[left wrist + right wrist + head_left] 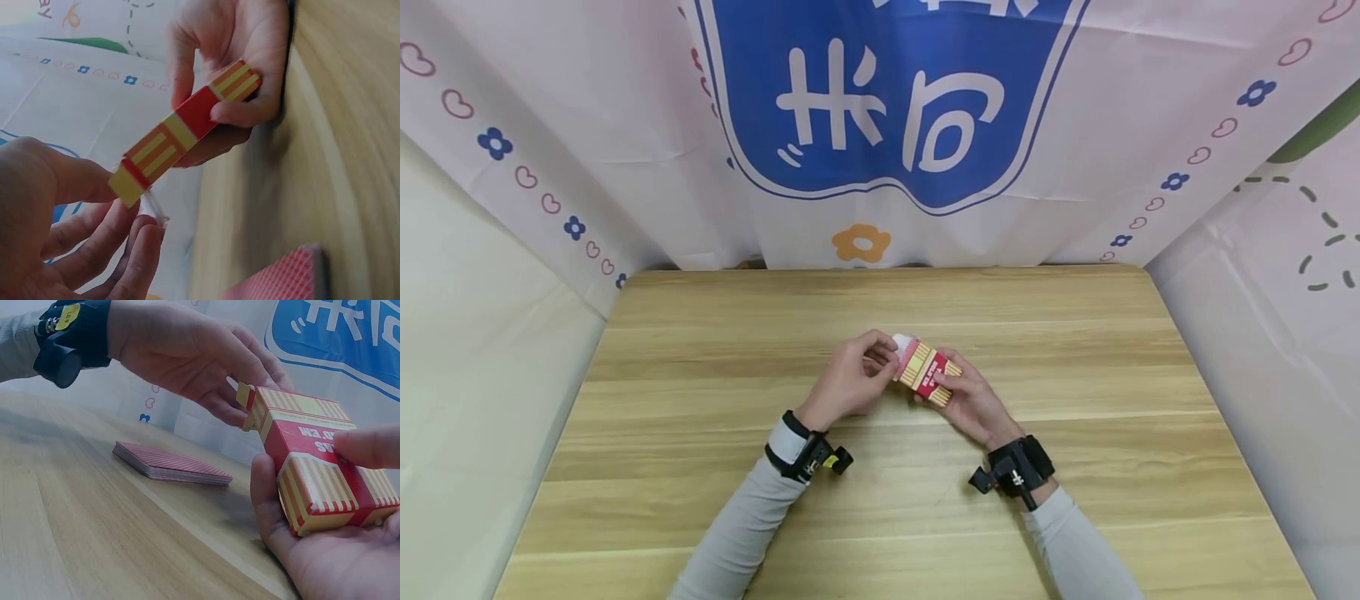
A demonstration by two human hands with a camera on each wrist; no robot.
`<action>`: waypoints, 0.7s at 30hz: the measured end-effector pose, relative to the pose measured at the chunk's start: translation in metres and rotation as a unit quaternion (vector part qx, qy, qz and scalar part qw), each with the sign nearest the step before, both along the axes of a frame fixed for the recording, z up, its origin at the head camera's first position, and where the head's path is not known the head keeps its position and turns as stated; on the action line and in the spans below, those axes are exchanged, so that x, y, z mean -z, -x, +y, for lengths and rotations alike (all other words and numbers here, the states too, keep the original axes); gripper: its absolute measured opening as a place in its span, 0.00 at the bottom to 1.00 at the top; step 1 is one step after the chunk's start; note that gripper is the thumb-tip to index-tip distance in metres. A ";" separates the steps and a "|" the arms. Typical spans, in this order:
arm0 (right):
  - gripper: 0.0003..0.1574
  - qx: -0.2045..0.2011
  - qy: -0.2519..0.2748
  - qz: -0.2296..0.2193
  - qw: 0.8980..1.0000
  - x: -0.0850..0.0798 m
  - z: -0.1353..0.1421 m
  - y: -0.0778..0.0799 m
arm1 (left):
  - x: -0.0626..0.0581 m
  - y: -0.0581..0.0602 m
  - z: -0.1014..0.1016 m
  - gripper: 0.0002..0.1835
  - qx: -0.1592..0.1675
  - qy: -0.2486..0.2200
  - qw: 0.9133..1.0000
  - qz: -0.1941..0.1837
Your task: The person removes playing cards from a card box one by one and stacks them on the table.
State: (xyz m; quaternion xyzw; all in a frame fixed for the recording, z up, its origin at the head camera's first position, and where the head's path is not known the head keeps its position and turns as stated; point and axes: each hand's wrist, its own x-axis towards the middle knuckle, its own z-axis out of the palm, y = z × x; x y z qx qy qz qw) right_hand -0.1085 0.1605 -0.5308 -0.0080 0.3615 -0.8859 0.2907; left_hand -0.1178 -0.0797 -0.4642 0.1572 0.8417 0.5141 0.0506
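My right hand [973, 404] grips a red and yellow striped playing-card box [928, 373], thumb across its printed front and fingers along the opposite side. At the box's upper end, my left hand [853, 375] has its thumb and curled fingers on the opened lid. A small yellow side flap [244, 395] sticks out there, and a clear, glossy edge [154, 205] shows by the left fingers. On the table, a squared stack of red-backed playing cards [172, 464] lies below the left hand, mostly hidden by it in the head view.
The wooden table [700, 358] spreads around both hands. A white printed cloth [647, 150] with a blue emblem hangs behind its far edge, and pale cloth sides stand at left and right. Each wrist carries a black strapped camera [1018, 468].
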 end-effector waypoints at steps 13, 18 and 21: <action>0.29 -0.002 0.004 0.001 1.000 -0.002 -0.001 -0.001 | -0.009 0.004 -0.018 0.10 -0.050 -0.039 0.998 0.008; 0.28 -0.002 -0.001 0.003 1.000 -0.002 -0.001 -0.001 | -0.009 0.007 -0.023 0.13 -0.060 -0.052 0.997 -0.005; 0.28 -0.002 -0.002 0.002 1.000 -0.002 0.000 0.000 | -0.010 0.009 -0.027 0.14 -0.058 -0.072 0.996 -0.015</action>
